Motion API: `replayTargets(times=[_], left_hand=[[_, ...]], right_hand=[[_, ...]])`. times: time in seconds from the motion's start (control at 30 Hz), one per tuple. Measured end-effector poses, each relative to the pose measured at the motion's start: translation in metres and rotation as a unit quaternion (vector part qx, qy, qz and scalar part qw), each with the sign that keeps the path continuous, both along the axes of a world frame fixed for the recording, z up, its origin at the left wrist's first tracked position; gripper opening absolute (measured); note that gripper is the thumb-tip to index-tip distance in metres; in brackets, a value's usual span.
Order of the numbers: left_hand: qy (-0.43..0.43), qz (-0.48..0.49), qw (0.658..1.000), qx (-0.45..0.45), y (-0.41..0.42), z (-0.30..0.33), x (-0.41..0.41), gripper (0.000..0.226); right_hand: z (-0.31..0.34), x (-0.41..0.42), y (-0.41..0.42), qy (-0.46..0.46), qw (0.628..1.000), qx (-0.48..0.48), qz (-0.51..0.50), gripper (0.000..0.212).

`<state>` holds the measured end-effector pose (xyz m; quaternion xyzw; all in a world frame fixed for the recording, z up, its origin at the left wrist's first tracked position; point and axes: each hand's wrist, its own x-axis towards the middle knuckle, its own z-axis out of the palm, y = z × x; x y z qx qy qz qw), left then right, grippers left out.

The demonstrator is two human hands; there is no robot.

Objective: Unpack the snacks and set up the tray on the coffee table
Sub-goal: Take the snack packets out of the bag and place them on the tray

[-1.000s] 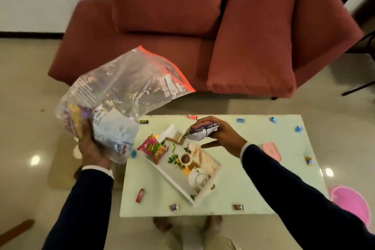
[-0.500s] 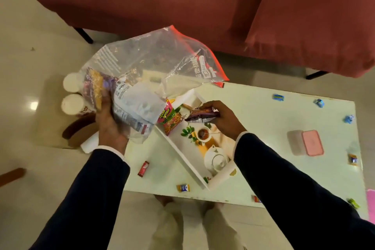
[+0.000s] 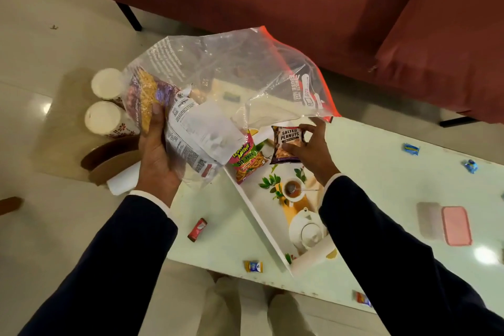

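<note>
At the far left we count two white paper cups [image 3: 105, 102] standing on the floor side by side, with a brown disc and a paper roll just below them. Our left hand [image 3: 159, 155] holds the clear zip bag [image 3: 218, 73] from beneath, fingers curled up around its bunched lower end; inside we see two packets, a purple-and-yellow one [image 3: 146, 95] and a white-backed one [image 3: 196, 133]. The bag's red-edged mouth hangs open over the coffee table [image 3: 381, 172].

On the table's left part lie two loose sweets, a red one [image 3: 197, 229] and an orange-and-blue one [image 3: 253, 266]. The white tray [image 3: 261, 215], printed with a teapot and a cup, sits at an angle on the table. Two packets are at its far end: a green-and-pink snack packet [image 3: 245, 161] lying in the tray, and the salted peanuts packet [image 3: 288, 144], which our right hand [image 3: 313, 153] pinches between thumb and fingertips just above the tray.

Further right sit one pink-lidded box [image 3: 456, 225] and two blue sweets [image 3: 411, 149] near the far edge. One more wrapped sweet [image 3: 362, 299] lies at the near edge.
</note>
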<state>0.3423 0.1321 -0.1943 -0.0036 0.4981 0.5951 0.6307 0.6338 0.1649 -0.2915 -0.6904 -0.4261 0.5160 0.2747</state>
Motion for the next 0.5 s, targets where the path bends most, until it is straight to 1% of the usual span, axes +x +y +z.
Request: replayTargets(times=[0.03, 0.07, 0.17, 0.23, 0.37, 0.5], left_hand=[[-0.006, 0.001, 1.0, -0.004, 0.002, 0.0, -0.002, 0.08], [-0.01, -0.001, 1.0, -0.007, 0.004, -0.001, -0.004, 0.082], [-0.01, -0.021, 1.0, -0.003, 0.007, -0.004, -0.01, 0.083], [-0.007, -0.028, 1.0, -0.003, 0.008, -0.006, -0.013, 0.081], [-0.002, -0.023, 1.0, 0.0, 0.011, -0.009, -0.016, 0.078], [0.008, -0.018, 1.0, -0.004, 0.011, -0.014, -0.018, 0.079]], right_hand=[[-0.002, -0.001, 0.004, 0.006, 1.0, -0.001, -0.004, 0.087], [-0.005, -0.002, 0.008, 0.002, 1.0, -0.005, -0.008, 0.093], [-0.015, -0.002, 0.021, -0.025, 0.999, -0.031, -0.007, 0.095], [-0.022, -0.003, 0.028, -0.032, 0.999, -0.04, 0.005, 0.088], [-0.036, -0.011, 0.041, -0.084, 0.993, -0.053, 0.069, 0.072], [-0.046, -0.019, 0.049, -0.145, 0.979, -0.059, 0.129, 0.067]])
